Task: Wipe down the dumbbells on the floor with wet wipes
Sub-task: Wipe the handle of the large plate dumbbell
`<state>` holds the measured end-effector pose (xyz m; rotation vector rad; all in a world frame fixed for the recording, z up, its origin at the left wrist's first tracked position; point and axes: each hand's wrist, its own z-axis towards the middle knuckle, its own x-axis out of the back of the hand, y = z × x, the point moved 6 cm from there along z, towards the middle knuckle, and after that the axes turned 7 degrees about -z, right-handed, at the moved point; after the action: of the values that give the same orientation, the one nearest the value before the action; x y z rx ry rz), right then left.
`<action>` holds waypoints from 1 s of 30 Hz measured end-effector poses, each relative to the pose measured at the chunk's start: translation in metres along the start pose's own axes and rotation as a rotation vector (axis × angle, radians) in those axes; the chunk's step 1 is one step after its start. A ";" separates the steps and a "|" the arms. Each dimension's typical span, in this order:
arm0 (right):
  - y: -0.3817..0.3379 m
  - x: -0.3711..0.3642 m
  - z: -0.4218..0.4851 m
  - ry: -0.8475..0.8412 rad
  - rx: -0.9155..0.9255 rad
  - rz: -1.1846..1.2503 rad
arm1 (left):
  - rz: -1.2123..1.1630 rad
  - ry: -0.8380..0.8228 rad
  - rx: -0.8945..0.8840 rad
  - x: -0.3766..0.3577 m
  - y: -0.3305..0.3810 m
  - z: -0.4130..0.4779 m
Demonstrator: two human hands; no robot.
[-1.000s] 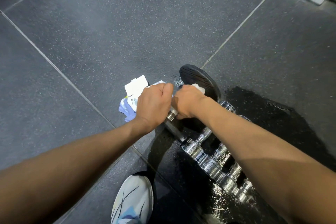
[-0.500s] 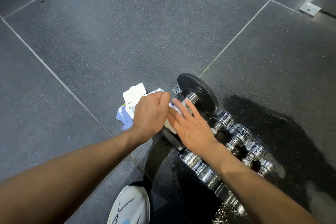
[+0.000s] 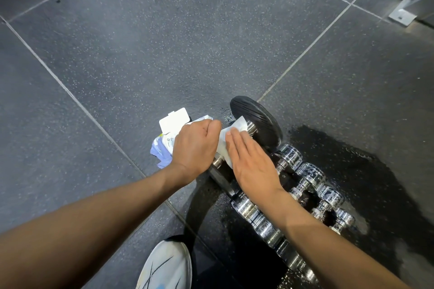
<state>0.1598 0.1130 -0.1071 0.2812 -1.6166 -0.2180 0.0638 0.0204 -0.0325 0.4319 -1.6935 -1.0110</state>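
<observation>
A row of chrome dumbbells lies on the dark floor, right of centre. The farthest one has a black round plate and a chrome handle. A white wet wipe is draped over that handle. My left hand is curled around the handle's near end, its fingers touching the wipe. My right hand lies flat with straight fingers, pressing on the wipe. The wipes pack, with its white lid flipped up, lies just left of my left hand and is partly hidden by it.
The floor is dark speckled tile with pale seams. A wet patch spreads around the dumbbells. My white shoe stands at the bottom centre. A metal bracket sits at the top right.
My right hand let go of its closed grip on the handle, opened flat and now presses on the wipe. The wipe is spread wider over the handle. My left hand stayed put.
</observation>
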 end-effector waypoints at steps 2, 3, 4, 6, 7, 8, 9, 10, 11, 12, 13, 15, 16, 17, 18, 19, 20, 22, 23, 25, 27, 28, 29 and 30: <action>0.001 0.007 0.008 -0.087 -0.040 0.010 | 0.005 -0.014 0.007 -0.001 -0.001 0.001; 0.002 0.012 0.013 -0.112 -0.071 -0.008 | 0.008 -0.016 0.015 -0.001 -0.002 0.001; 0.003 0.017 0.017 -0.124 -0.095 -0.044 | 0.012 -0.013 0.020 -0.001 -0.002 0.001; 0.003 0.025 0.028 -0.119 -0.092 -0.144 | 0.021 -0.012 0.021 -0.001 0.000 0.000; 0.003 0.027 0.034 -0.129 -0.078 -0.180 | 0.024 -0.017 0.018 -0.001 0.001 -0.001; 0.005 0.028 0.040 -0.144 -0.071 -0.197 | 0.026 -0.020 0.013 -0.001 0.002 -0.001; 0.007 0.028 0.046 -0.156 -0.071 -0.198 | 0.024 -0.021 0.011 -0.001 0.002 -0.001; 0.010 0.028 0.049 -0.163 -0.081 -0.179 | 0.017 -0.017 0.012 -0.001 0.001 -0.001; 0.013 0.028 0.050 -0.165 -0.100 -0.139 | 0.008 -0.009 0.017 0.000 0.000 0.000; 0.015 0.028 0.048 -0.155 -0.123 -0.093 | 0.001 0.004 0.023 0.000 -0.001 0.001; 0.017 0.027 0.041 -0.148 -0.152 -0.038 | -0.002 0.016 0.033 0.000 -0.002 0.001; 0.020 0.025 0.026 -0.100 -0.199 0.085 | -0.004 0.026 0.055 0.001 -0.004 0.001; 0.019 0.023 0.018 -0.072 -0.215 0.166 | -0.004 0.024 0.058 0.000 -0.005 0.001; 0.018 0.021 0.012 -0.039 -0.230 0.265 | -0.004 0.021 0.056 -0.001 -0.005 0.000; 0.017 0.020 0.008 0.008 -0.270 0.383 | -0.004 0.020 0.050 -0.001 -0.004 -0.001; 0.018 0.020 0.004 0.055 -0.337 0.514 | -0.004 0.019 0.045 -0.001 -0.004 -0.001; 0.019 0.019 0.000 0.089 -0.407 0.626 | -0.006 0.018 0.042 -0.001 -0.003 -0.001; 0.018 0.016 -0.007 0.108 -0.511 0.806 | -0.007 0.019 0.049 0.000 -0.004 0.000; 0.017 0.014 -0.011 0.103 -0.549 0.898 | -0.010 0.021 0.053 0.000 -0.004 0.000; 0.016 0.013 -0.017 0.114 -0.625 1.056 | -0.011 0.014 0.057 0.001 -0.003 -0.001; 0.019 0.014 -0.020 0.139 -0.742 1.165 | -0.013 -0.003 0.062 0.000 0.000 -0.003; 0.020 0.012 -0.022 0.123 -0.816 1.221 | -0.016 -0.013 0.065 0.000 0.001 -0.004; 0.018 0.010 -0.023 0.080 -0.896 1.317 | -0.016 -0.019 0.067 0.000 0.002 -0.004; 0.015 0.008 -0.022 0.038 -0.974 1.464 | -0.013 -0.021 0.067 0.000 0.003 -0.004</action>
<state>0.1808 0.1257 -0.0932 -1.5759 -1.1462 0.1587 0.0684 0.0203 -0.0295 0.4777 -1.7497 -0.9731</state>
